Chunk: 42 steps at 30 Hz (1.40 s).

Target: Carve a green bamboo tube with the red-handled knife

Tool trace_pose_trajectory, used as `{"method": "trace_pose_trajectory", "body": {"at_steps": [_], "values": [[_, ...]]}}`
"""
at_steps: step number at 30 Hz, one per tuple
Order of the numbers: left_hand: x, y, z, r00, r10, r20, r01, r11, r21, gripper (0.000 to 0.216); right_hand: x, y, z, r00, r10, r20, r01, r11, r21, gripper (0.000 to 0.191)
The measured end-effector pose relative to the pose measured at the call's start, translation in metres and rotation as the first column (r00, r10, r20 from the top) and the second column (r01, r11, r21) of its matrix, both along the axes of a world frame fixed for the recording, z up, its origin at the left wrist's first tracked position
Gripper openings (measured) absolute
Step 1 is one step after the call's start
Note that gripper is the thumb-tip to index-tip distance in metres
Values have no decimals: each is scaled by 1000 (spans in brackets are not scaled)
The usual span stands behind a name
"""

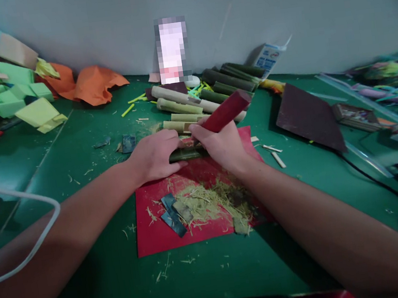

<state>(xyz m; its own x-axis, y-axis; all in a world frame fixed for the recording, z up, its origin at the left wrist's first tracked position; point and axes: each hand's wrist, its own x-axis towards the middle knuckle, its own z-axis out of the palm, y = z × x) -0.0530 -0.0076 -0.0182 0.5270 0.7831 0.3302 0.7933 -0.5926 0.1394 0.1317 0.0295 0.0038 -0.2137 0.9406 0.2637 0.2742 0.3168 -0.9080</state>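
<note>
My left hand point(156, 155) is closed over a dark green bamboo piece point(185, 154) that lies across the top of a red sheet point(151, 233) on the green table. My right hand point(222, 146) grips a dark red handle point(228, 110) that sticks up and to the right; its working end is hidden between my hands, against the bamboo. Pale green shavings point(210, 206) and small bluish-green peeled strips point(173, 215) lie heaped on the red sheet just in front of my hands.
Behind my hands is a pile of peeled and unpeeled bamboo tubes point(193, 102). A brown sheet point(308, 117) lies at the right, folded coloured paper point(8, 93) at the back left. A black cable point(371, 177) runs at the right, a white cable point(26, 201) over my left arm.
</note>
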Motion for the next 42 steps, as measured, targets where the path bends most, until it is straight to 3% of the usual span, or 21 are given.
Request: {"method": "trace_pose_trajectory", "body": {"at_steps": [14,20,42], "values": [[2,-3,0,1000,-11,23,10,999,43,34,-2,-3,3,999,13,38,-13,1000,-23,28],[1,-1,0,998,-48,48,42,992,121,30,-2,-3,4,1000,2,-1,-2,999,-46,24],[2,-1,2,999,-21,47,16,995,96,24,-4,-5,2,1000,17,2,-18,1000,9,25]]}}
